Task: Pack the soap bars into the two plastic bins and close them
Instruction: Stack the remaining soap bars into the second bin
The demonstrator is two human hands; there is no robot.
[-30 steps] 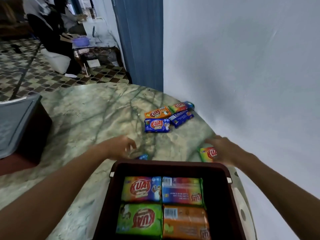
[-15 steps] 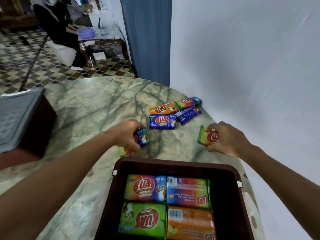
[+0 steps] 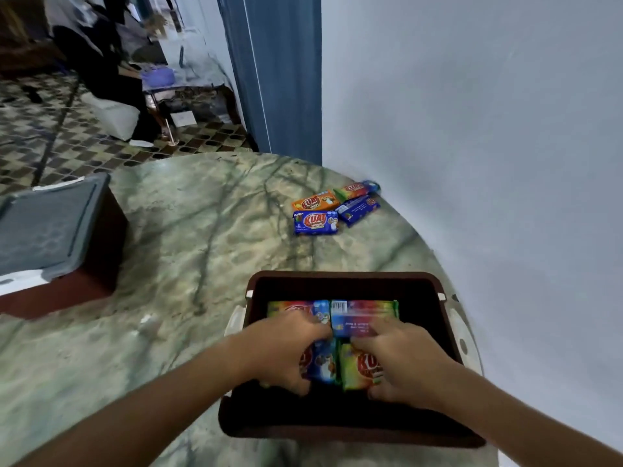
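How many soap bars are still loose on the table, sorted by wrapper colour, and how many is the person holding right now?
Loose on the marble table:
orange bar: 1
blue bars: 2
rainbow bar: 1
Held over the open bin:
left hand, blue-ended bar: 1
right hand, yellow-green bar: 1
Total: 6

Both hands reach into the open dark-brown plastic bin (image 3: 350,279) on the green marbled surface (image 3: 188,251). The left hand (image 3: 283,352) grips a blue-wrapped soap bar (image 3: 323,362); the right hand (image 3: 404,362) grips a yellow-green wrapped soap bar (image 3: 357,369), over bars already lying inside. Four loose wrapped soap bars (image 3: 332,208) lie near the wall. A second brown bin with a grey lid (image 3: 50,230) sits at left.
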